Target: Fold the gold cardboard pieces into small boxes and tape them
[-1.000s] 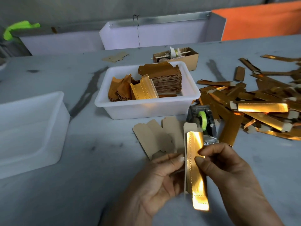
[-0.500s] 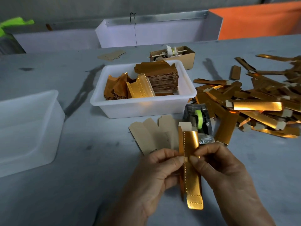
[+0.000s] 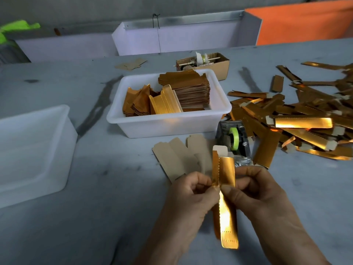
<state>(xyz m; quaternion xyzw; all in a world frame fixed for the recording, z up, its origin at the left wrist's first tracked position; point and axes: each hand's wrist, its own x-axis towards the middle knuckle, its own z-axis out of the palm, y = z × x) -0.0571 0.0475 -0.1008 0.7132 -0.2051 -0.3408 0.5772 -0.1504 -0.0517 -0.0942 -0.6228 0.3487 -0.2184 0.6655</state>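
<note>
Since a moment ago I am drawing my thumbs together over the gold strip (image 3: 224,190), and its side panels are folding in closer along the creases, so it is looking narrower than before. I am holding it upright above the table (image 3: 76,217), its pale cardboard tab at the top and its shiny end hanging down between my wrists. My left hand (image 3: 189,194) is pinching the strip's left edge between thumb and curled fingers, so that grip is narrow and closed on the strip. My right hand (image 3: 254,190) is doing the same on the right edge, thumb pressing the front face. Just behind the strip, a tape dispenser (image 3: 234,140) with a green roll is standing on the table, and a few flat brown cardboard blanks (image 3: 175,159) are lying beside it to the left. Farther back, a white tub (image 3: 168,125) is holding stacks of gold pieces. A loose heap of folded gold boxes (image 3: 298,123) is spreading across the table on my right. A second white tub (image 3: 34,150) is sitting well apart on my left, and a small brown carton (image 3: 210,64) is resting behind the first tub.
</note>
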